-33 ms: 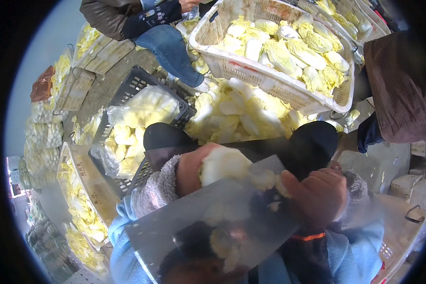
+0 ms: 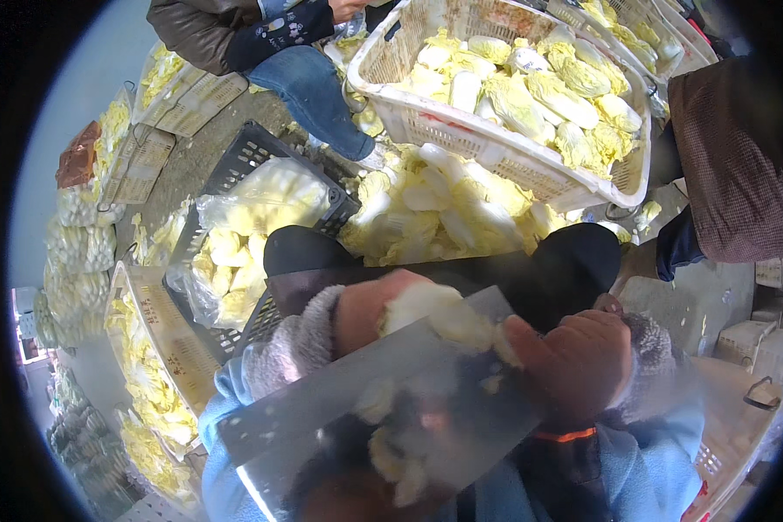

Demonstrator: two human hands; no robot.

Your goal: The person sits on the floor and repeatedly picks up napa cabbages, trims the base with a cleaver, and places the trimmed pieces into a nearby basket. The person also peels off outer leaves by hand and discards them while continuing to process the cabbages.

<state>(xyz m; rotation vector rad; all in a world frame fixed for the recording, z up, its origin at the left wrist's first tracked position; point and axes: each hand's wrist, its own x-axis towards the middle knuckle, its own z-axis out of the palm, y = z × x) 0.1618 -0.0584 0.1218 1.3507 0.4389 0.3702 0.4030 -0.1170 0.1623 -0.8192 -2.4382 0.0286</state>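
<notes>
Both our forearms come in from below and bend inward, hands meeting over the lap. Left hand [image 2: 367, 311] sits back-up, wrapped on a pale cabbage [image 2: 407, 306]; fingertips are hidden behind it, so we can't tell their spread. Right hand [image 2: 583, 361] has fingers curled in, closed on the right end of a broad metal blade [image 2: 313, 435], thumb pointing left along it toward the cabbage. Handle is out of sight inside the fist. Blade slopes from lower left to upper right and covers the cabbage's lower side; a cut pale piece [image 2: 461, 327] sits by its upper corner, near the thumb.

Versus the earlier frame: left hand and cabbage have shifted a bit right, right thumb and blade a bit left and down, so our hands are closer together. Crates and pile are unchanged.

Edges: left knee [image 2: 309, 248] and right knee [image 2: 583, 261] flank the work, cabbage pile [image 2: 448, 209] just beyond them, white crate [image 2: 487, 157] behind that. Black crate [image 2: 343, 207] is tight on our left, near the left cuff [image 2: 291, 348]. Beige crate [image 2: 731, 398] stands off the right cuff [image 2: 655, 358]. Open room: bare floor [image 2: 713, 304] past the right knee, beside a co-worker's brown-clad side [image 2: 735, 165].
</notes>
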